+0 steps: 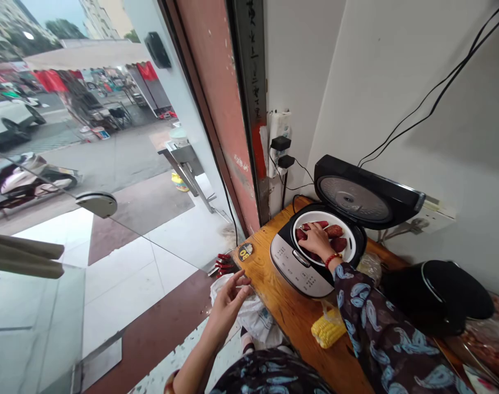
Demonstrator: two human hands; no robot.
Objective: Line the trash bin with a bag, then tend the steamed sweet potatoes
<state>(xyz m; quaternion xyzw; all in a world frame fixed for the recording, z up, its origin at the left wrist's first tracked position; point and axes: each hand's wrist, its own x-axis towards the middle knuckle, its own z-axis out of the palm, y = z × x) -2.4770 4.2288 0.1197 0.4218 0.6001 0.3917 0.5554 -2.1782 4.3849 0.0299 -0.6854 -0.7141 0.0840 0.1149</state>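
Note:
A rice cooker [300, 273] with its lid [356, 197] raised stands on the wooden table. Inside it, a white steaming tray [350, 253] holds several reddish-purple sweet potatoes [335, 231]. My right hand [317, 241] reaches into the tray, its fingers curled over a sweet potato at the left side; the fingertips are partly hidden. My left hand [231, 295] hangs in the air left of the table edge, fingers loosely bent and apart, with nothing in it. Below it is a white plastic bag [259, 323]. A yellow corn cob [328, 329] lies in front of the cooker.
To the right stands a black lidded container [434, 295]. Black plugs [281, 144] sit in a wall power strip, with cords running to the cooker's side. A round black-and-yellow sticker [245, 251] marks the table corner. The glass door [121, 306] on the left faces a street.

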